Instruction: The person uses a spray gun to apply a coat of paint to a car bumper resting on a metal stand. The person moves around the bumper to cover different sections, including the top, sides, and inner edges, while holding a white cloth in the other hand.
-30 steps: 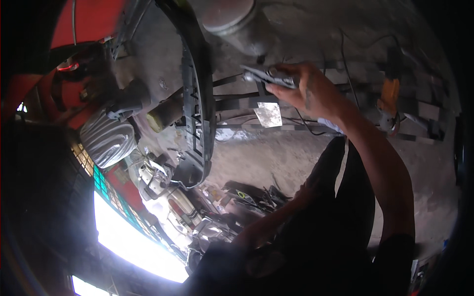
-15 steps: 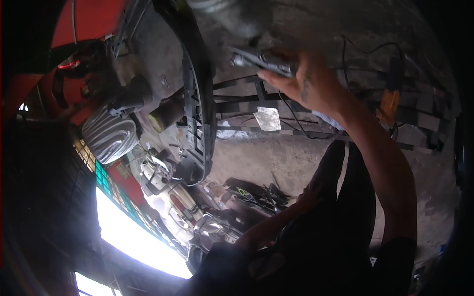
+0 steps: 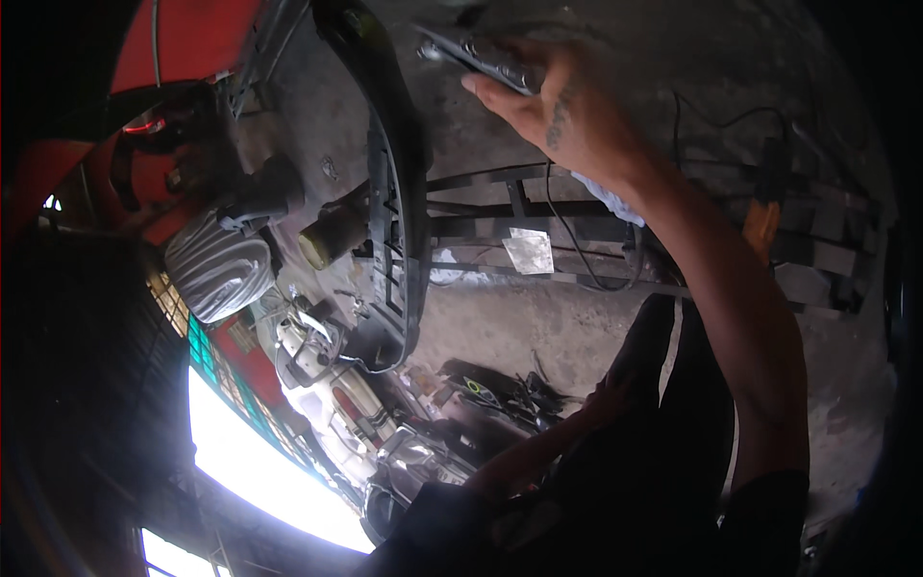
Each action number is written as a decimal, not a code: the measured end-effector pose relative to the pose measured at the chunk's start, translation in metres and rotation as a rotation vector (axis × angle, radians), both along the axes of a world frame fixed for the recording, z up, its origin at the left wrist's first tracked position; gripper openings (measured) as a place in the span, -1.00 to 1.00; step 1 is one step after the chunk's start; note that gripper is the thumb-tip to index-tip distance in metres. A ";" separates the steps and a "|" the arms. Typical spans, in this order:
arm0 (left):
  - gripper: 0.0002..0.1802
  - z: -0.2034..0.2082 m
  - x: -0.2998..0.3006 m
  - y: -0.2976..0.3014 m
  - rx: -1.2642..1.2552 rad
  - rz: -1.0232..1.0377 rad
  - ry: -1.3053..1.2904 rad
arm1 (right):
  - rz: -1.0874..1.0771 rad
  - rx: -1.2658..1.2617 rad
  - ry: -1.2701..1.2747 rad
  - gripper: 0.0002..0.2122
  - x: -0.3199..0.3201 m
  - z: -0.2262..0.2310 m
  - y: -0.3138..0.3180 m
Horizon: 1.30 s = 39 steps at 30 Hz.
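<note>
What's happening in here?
A person holds a flat, dark object in the right hand, stretched out over the floor; it's too blurred to name. The left hand is down by the leg. Nearby are a long black frame with a pale sheet on it, and a curved black part.

1 head-worn fisheye; looking down

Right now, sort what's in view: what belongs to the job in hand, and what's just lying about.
Likely part of the job:
grey metallic object, held in the right hand

Seemingly just lying about, untouched:
pale sheet
orange item
curved dark piece
</note>
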State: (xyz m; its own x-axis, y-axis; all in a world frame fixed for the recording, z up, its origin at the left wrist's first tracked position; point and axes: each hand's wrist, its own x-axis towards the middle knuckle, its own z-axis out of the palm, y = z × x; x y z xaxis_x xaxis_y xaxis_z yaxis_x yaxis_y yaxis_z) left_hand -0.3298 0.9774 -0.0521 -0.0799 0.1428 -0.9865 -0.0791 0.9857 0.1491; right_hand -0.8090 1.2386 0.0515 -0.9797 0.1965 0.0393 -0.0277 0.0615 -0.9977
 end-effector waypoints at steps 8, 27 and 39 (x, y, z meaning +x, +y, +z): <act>-0.10 0.013 -0.026 0.016 0.001 -0.065 -0.015 | 0.247 -0.012 -0.163 -0.65 0.039 0.004 0.012; -0.09 0.020 -0.022 0.017 -0.067 0.070 -0.058 | 0.042 -0.053 0.007 -0.78 0.027 0.038 0.011; -0.13 0.015 -0.005 -0.008 -0.004 -0.017 0.004 | 0.436 0.183 0.078 -0.64 0.149 -0.021 -0.048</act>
